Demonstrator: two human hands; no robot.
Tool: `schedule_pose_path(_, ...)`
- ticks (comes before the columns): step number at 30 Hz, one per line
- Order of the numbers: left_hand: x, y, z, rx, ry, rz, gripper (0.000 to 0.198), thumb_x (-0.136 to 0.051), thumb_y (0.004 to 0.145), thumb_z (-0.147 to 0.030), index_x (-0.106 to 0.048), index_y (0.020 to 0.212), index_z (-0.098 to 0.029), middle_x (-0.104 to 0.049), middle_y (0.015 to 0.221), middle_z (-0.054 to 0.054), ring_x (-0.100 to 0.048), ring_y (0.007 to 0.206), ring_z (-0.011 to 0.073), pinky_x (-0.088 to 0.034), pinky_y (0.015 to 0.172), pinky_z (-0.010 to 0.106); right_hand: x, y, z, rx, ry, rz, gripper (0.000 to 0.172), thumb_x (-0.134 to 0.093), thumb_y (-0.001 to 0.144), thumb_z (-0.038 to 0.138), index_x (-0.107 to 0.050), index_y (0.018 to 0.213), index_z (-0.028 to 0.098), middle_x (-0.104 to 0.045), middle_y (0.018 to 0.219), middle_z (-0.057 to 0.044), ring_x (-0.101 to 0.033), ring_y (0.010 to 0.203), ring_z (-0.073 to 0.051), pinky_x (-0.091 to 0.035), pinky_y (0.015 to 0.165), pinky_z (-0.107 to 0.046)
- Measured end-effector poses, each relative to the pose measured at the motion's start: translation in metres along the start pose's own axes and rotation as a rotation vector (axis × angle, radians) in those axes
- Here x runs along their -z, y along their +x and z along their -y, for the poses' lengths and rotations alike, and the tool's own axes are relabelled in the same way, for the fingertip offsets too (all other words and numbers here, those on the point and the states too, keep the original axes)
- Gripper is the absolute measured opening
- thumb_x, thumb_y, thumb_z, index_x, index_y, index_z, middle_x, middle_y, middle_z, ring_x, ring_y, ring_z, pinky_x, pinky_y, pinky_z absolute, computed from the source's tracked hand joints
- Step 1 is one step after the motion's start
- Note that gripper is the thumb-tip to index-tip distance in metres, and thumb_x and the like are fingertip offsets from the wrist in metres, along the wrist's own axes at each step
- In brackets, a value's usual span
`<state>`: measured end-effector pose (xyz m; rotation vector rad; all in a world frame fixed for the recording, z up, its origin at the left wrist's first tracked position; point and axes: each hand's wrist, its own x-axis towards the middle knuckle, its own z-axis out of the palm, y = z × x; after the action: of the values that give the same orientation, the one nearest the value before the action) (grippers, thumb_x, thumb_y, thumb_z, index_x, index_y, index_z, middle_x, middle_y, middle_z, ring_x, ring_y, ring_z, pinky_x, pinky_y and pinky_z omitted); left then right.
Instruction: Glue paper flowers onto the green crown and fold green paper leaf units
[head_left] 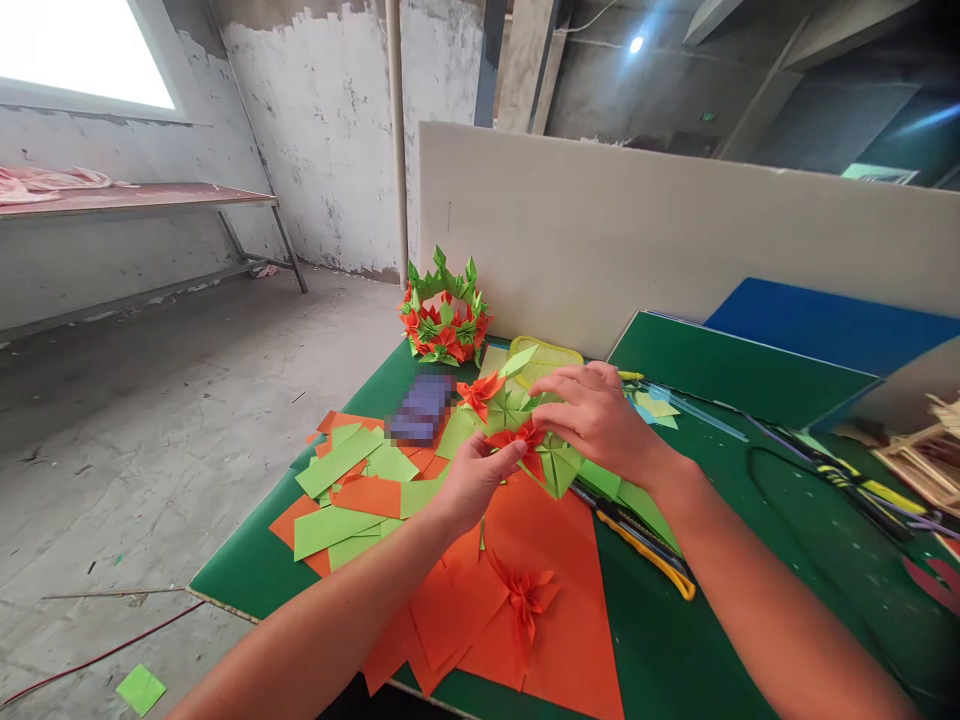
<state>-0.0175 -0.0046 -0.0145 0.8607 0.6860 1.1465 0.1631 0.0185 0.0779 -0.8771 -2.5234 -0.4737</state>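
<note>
Between my two hands is a folded green paper piece (559, 465) with orange paper flowers on it. My left hand (480, 480) is closed on its near left edge, the thumb lying by an orange flower (531, 452). From above and the right, my right hand (592, 415) reaches over the piece with bent fingers, touching its top side; its fingertips are partly hidden. Another orange flower (481, 393) sits at the piece's far left. Below my hands, a loose orange paper flower (526, 597) lies on orange paper sheets (577, 610).
A finished-looking green and orange paper crown (444, 325) stands at the table's far corner. Green paper strips (337, 530) lie at left, beside a blurred phone-like object (424, 408). A yellow-handled cutter (652, 560) lies right of the orange sheets. A board (675, 230) closes the back.
</note>
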Motion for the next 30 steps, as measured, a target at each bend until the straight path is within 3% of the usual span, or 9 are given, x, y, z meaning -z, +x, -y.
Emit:
schedule_pose_path(7, 0.0, 0.0, 0.0, 0.006, -0.014, 0.004, 0.032, -0.078, 0.072, -0.035, -0.07, 0.101, -0.022, -0.068, 0.082, 0.003, -0.061, 0.094, 0.0189, -0.046, 0.082, 0.031, 0.003, 0.003, 0.0, 0.027, 0.051, 0.049, 0.02, -0.05, 0.097, 0.021, -0.065, 0.084, 0.022, -0.072, 0.095, 0.0, -0.059, 0.1, -0.018, -0.023, 0.095, -0.039)
schedule_pose_path(10, -0.003, 0.0, -0.002, -0.004, -0.054, 0.004, 0.031, -0.077, 0.073, -0.034, -0.068, 0.101, -0.022, -0.068, 0.091, 0.003, -0.061, 0.092, 0.0161, -0.046, 0.081, 0.029, 0.009, 0.002, 0.001, 0.006, 0.06, 0.045, 0.018, -0.049, 0.098, 0.024, -0.064, 0.089, 0.024, -0.071, 0.107, -0.001, -0.058, 0.108, -0.019, -0.022, 0.099, -0.041)
schedule_pose_path(12, -0.005, 0.0, -0.005, -0.006, -0.101, -0.028, 0.03, -0.078, 0.073, -0.032, -0.067, 0.099, -0.022, -0.068, 0.097, 0.002, -0.061, 0.089, 0.0138, -0.046, 0.078, 0.027, 0.014, -0.003, 0.0, -0.068, 0.061, 0.009, 0.014, -0.05, 0.097, 0.028, -0.063, 0.103, 0.027, -0.067, 0.12, -0.002, -0.056, 0.114, -0.02, -0.022, 0.101, -0.041)
schedule_pose_path(15, -0.007, 0.0, -0.009, 0.008, -0.171, -0.12, 0.028, -0.08, 0.069, -0.029, -0.064, 0.089, -0.019, -0.066, 0.092, 0.0, -0.06, 0.083, 0.011, -0.045, 0.073, 0.024, 0.019, -0.019, -0.001, -0.223, 0.04, -0.058, 0.03, -0.055, 0.093, 0.042, -0.054, 0.121, 0.029, -0.063, 0.128, -0.005, -0.054, 0.119, -0.025, -0.025, 0.1, -0.042)
schedule_pose_path(18, -0.008, 0.001, -0.01, 0.014, -0.236, -0.172, 0.029, -0.082, 0.066, -0.026, -0.055, 0.074, -0.018, -0.059, 0.075, -0.003, -0.057, 0.071, 0.0083, -0.044, 0.068, 0.023, 0.018, -0.041, -0.001, -0.249, 0.03, -0.012, 0.047, -0.06, 0.087, 0.051, -0.049, 0.125, 0.028, -0.061, 0.129, -0.008, -0.052, 0.121, -0.029, -0.026, 0.1, -0.045)
schedule_pose_path(21, -0.007, 0.004, -0.009, 0.005, -0.261, -0.162, 0.032, -0.082, 0.066, -0.026, -0.052, 0.073, -0.018, -0.057, 0.074, -0.004, -0.056, 0.068, 0.0073, -0.044, 0.068, 0.022, 0.013, -0.056, 0.001, -0.209, 0.015, 0.042, 0.036, -0.059, 0.09, 0.038, -0.05, 0.124, 0.028, -0.066, 0.119, -0.007, -0.054, 0.118, -0.027, -0.025, 0.102, -0.047)
schedule_pose_path(24, -0.005, 0.007, -0.005, 0.001, -0.251, -0.129, 0.03, -0.081, 0.069, -0.029, -0.056, 0.081, -0.018, -0.062, 0.084, -0.002, -0.058, 0.073, 0.0077, -0.045, 0.072, 0.023, 0.009, -0.056, 0.001, -0.207, 0.034, -0.004, 0.019, -0.054, 0.093, 0.021, -0.055, 0.111, 0.027, -0.069, 0.107, -0.003, -0.061, 0.108, -0.023, -0.024, 0.103, -0.047)
schedule_pose_path(30, -0.005, 0.003, -0.001, 0.038, -0.122, 0.046, 0.034, -0.077, 0.071, -0.044, -0.062, 0.088, -0.019, -0.067, 0.096, 0.004, -0.063, 0.09, 0.0163, -0.045, 0.08, 0.028, 0.015, -0.033, -0.001, -0.171, -0.033, -0.033, 0.019, -0.051, 0.092, 0.011, -0.059, 0.101, 0.026, -0.071, 0.102, -0.001, -0.062, 0.103, -0.021, -0.022, 0.101, -0.045)
